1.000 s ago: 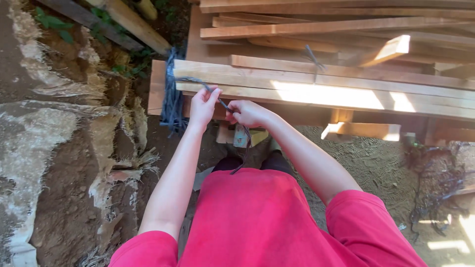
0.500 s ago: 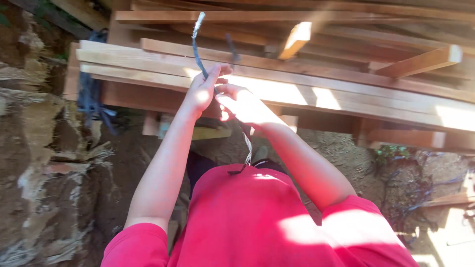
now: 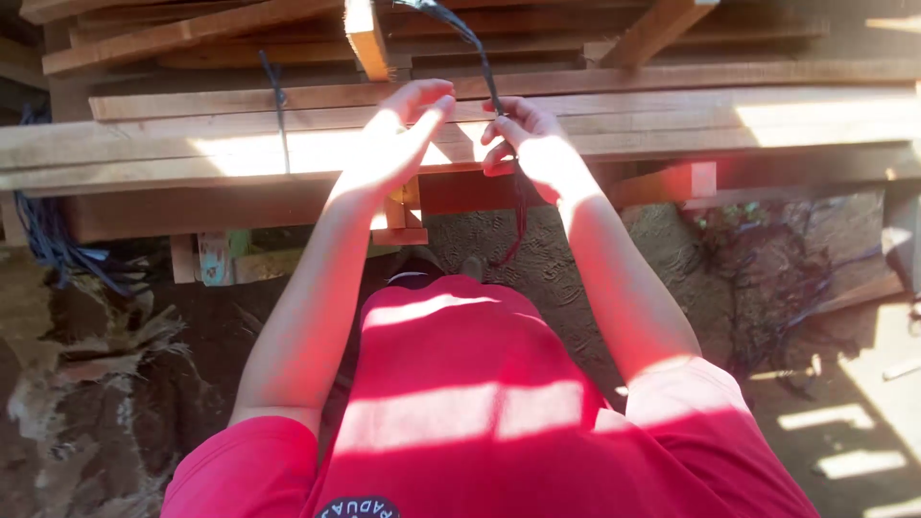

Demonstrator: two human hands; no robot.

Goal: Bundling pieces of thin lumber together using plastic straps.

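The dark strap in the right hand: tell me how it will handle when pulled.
The dark strap probably handles floppy: it curves above the right hand and dangles limp below. Likely light, since a few fingers pinch it. The left hand is open beside it.

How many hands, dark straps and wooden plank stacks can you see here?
Hands: 2, left hand open, right hand gripping a strap
Dark straps: 2, held strap, strap around the planks
Plank stacks: 1, plank stack
Total: 5
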